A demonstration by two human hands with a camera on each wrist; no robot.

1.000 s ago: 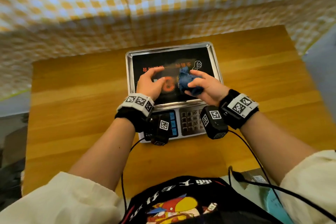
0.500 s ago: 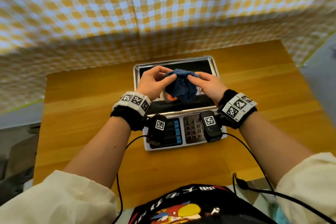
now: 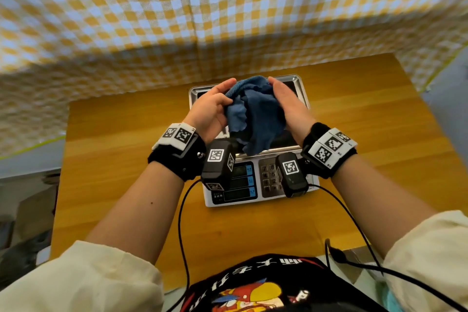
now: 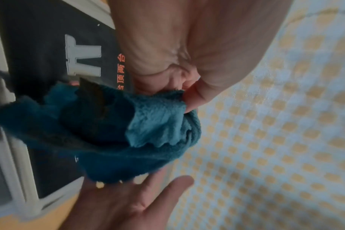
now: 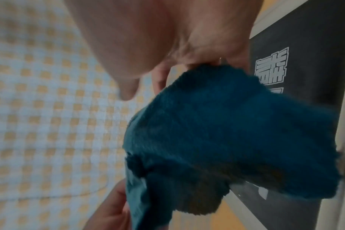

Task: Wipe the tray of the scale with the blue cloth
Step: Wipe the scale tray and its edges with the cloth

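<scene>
I see the blue cloth (image 3: pixel 255 119) lifted higher than half a second ago, now bunched between both hands above the scale tray (image 3: pixel 301 95), not touching it. Left hand (image 3: pixel 211 111) pinches its edge with thumb and fingers. Right hand (image 3: pixel 288 106) cups the other side, fingers curled on it, moved up too

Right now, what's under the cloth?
The cloth, held up by left hand and right hand, hangs over the scale's tray. Tray middle is hidden.
</scene>
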